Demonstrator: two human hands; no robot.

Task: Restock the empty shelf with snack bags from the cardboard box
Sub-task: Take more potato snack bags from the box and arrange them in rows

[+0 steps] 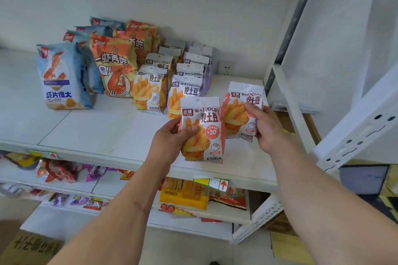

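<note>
Snack bags in hand: two small red-trimmed pouches printed with potato sticks were held upright over the front right part of the white shelf [90, 127]. The left hand [172, 137] gripped the nearer pouch [204, 129] at its lower left, thumb across the printed face and fingers behind. The right hand [266, 127] pinched the farther pouch [243, 109] along its right edge, thumb on the front. The two pouches stood just beside each other, the nearer overlapping the farther's left edge. Whether either base touched the shelf could not be told.

Behind and to the left stood rows already placed: yellow-trimmed pouches [149, 90], purple-trimmed pouches [193, 75], and farther left larger orange shrimp-chip bags [114, 66] and blue shrimp-chip bags [58, 77].

Handling, as judged: the pouches looked light, air-puffed and soft-walled, with glossy film that may slip and brittle contents that hard squeezing could crush. A gentle hold at the side seams or the flat top seal seemed the safest purchase. Narrow bases suggested they would tip easily unless set against a neighbouring row.

The cardboard box [32, 247] lay low at the left, partly in view.
</note>
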